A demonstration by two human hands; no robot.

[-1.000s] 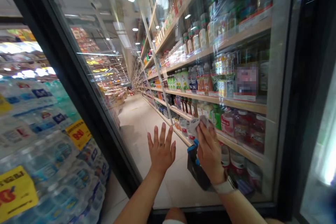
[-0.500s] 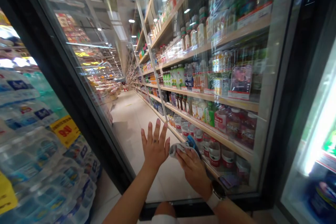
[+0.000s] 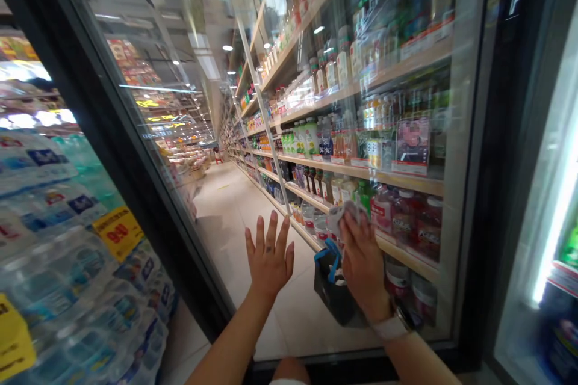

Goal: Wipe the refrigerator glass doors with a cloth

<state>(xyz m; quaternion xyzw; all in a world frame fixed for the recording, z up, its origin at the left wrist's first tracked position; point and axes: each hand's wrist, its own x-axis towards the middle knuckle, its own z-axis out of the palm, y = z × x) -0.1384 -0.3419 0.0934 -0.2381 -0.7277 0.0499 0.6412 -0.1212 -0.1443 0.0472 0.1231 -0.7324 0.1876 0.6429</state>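
My right hand (image 3: 362, 264) presses a crumpled grey-white cloth (image 3: 345, 215) against the glass pane (image 3: 217, 102) of a black-framed refrigerator door. A white-strapped watch (image 3: 392, 328) sits on that wrist. My left hand (image 3: 270, 258) is raised near the glass with its fingers spread, holding nothing. Close beside the cloth is a black bag with blue straps (image 3: 334, 289). I cannot tell whether it hangs from my hand or is a reflection.
Behind the glass, wooden shelves hold rows of bottled drinks (image 3: 383, 204). Shrink-wrapped water bottle packs (image 3: 58, 252) with yellow price tags (image 3: 118, 231) stand behind the black door frame (image 3: 130, 156) at left. A long shop aisle (image 3: 226, 216) is reflected in the pane. Another lit cooler door (image 3: 546, 222) stands at right.
My right hand has moved up and to the right with the cloth, and the black bag shows again beside it. My left hand has barely shifted.
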